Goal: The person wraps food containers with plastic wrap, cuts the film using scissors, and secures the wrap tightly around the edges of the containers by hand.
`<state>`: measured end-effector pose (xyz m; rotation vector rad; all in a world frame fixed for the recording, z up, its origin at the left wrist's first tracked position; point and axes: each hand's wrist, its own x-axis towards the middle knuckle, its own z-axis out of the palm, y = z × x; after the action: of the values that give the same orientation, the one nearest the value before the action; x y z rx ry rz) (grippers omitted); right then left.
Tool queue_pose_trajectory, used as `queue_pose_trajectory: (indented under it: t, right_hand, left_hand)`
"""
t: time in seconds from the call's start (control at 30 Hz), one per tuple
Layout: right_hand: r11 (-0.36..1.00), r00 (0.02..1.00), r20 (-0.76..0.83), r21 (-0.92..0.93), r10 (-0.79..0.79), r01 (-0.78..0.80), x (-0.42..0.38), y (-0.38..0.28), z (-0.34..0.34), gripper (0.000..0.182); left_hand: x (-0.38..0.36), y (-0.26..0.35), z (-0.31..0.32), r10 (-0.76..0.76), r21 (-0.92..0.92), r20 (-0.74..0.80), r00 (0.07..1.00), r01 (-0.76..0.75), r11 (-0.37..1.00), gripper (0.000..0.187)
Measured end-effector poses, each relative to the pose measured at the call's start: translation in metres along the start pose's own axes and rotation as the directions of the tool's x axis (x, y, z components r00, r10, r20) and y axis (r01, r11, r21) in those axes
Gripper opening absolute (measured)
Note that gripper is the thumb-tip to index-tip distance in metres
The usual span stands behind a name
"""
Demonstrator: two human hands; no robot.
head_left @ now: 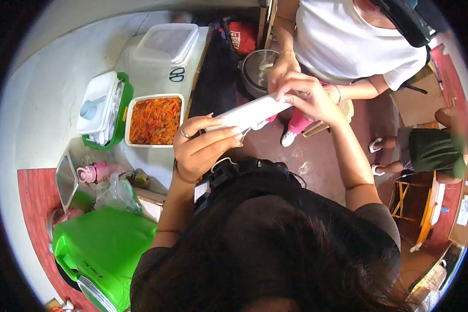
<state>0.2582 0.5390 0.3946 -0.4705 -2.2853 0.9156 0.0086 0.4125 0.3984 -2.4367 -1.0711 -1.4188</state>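
1. The person's left hand (196,151) is grasping the near end of a long, narrow white object (250,113) of uncertain material, with fingers spreading along it. The right hand (317,100) is pinching the far end between thumb and fingers.
2. The object is hanging in the air before the person's body, to the right of the grey counter (153,169). A co-worker's hand (283,67) is lying just beside the right hand; the view is not showing clearly whether they are touching.
3. As for progress, the handling appears to be underway, with neither hand releasing the object. Its contents are not showing, so what is finished and what is left cannot be told.
4. On the counter, a white rectangular tray of shredded orange food (155,120) is sitting uncovered and looking well filled.
5. The object's long axis is slanting from the left hand outward and rightward, its far end pointing toward the co-worker in a white shirt (348,47). No distinct front is showing.
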Motion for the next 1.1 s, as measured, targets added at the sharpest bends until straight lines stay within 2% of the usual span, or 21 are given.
queue_pose_trajectory:
  t: [0.1,0.13,0.23,0.27,0.37,0.53,0.6,0.77,0.8,0.9,0.93,1.03,1.1]
  right_hand:
    - [0.991,0.999,0.040,-0.134,-0.005,0.010,-0.002,-0.009,-0.001,0.008]
    - [0.990,0.998,0.042,-0.127,-0.049,0.054,-0.004,-0.010,-0.001,0.008]
    - [0.982,0.998,0.056,-0.188,-0.023,0.033,-0.015,-0.007,-0.001,0.008]
    - [0.969,0.996,0.078,-0.245,0.044,-0.024,-0.020,-0.010,-0.001,0.009]
    - [0.959,0.999,0.022,-0.284,0.024,-0.017,-0.036,-0.011,0.008,0.009]
    - [0.878,0.997,0.011,-0.474,-0.076,0.072,-0.066,-0.007,0.028,0.017]
    - [0.899,0.998,0.025,-0.433,-0.060,0.065,-0.067,0.000,0.032,0.018]
    - [0.967,0.999,0.040,-0.254,-0.008,0.018,-0.040,0.012,0.026,0.024]
    - [0.954,0.999,0.015,-0.294,-0.051,0.053,-0.036,0.021,0.028,0.023]
    - [0.975,0.994,0.097,-0.221,0.039,-0.017,-0.017,0.025,0.027,0.018]
    - [0.971,0.996,0.075,-0.237,0.053,-0.034,-0.012,0.025,0.029,0.021]
    - [0.943,0.974,0.116,-0.252,-0.194,0.218,0.015,0.028,0.029,0.018]
    - [0.947,0.968,0.163,-0.229,-0.193,0.227,0.029,0.034,0.031,0.016]
  left_hand:
    - [-0.002,0.000,0.003,-0.069,-0.011,-0.028,0.997,0.069,0.998,0.019]
    - [-0.003,0.000,0.004,-0.096,-0.011,-0.034,0.995,0.095,0.995,0.019]
    - [-0.006,0.001,0.007,-0.145,-0.007,-0.038,0.989,0.144,0.989,0.017]
    - [-0.006,0.002,0.009,-0.156,-0.005,-0.036,0.987,0.156,0.988,0.016]
    - [-0.012,0.006,0.012,-0.260,0.017,-0.032,0.965,0.260,0.965,0.014]
    - [-0.028,0.007,0.020,-0.259,0.020,-0.042,0.965,0.260,0.965,0.012]
    - [-0.035,0.011,0.021,-0.260,0.031,-0.025,0.965,0.260,0.965,0.012]
    - [-0.051,0.017,0.033,-0.380,0.063,-0.131,0.916,0.390,0.919,0.011]
    - [-0.052,0.019,0.033,-0.410,0.070,-0.147,0.900,0.423,0.903,0.011]
    - [-0.051,0.022,0.029,-0.458,0.061,-0.186,0.869,0.475,0.878,0.011]
    - [-0.051,0.024,0.027,-0.471,0.065,-0.193,0.860,0.491,0.869,0.011]
    - [-0.055,0.024,0.019,-0.535,0.073,-0.227,0.814,0.561,0.824,0.010]
    - [-0.056,0.026,0.012,-0.613,0.023,-0.274,0.741,0.642,0.766,0.009]
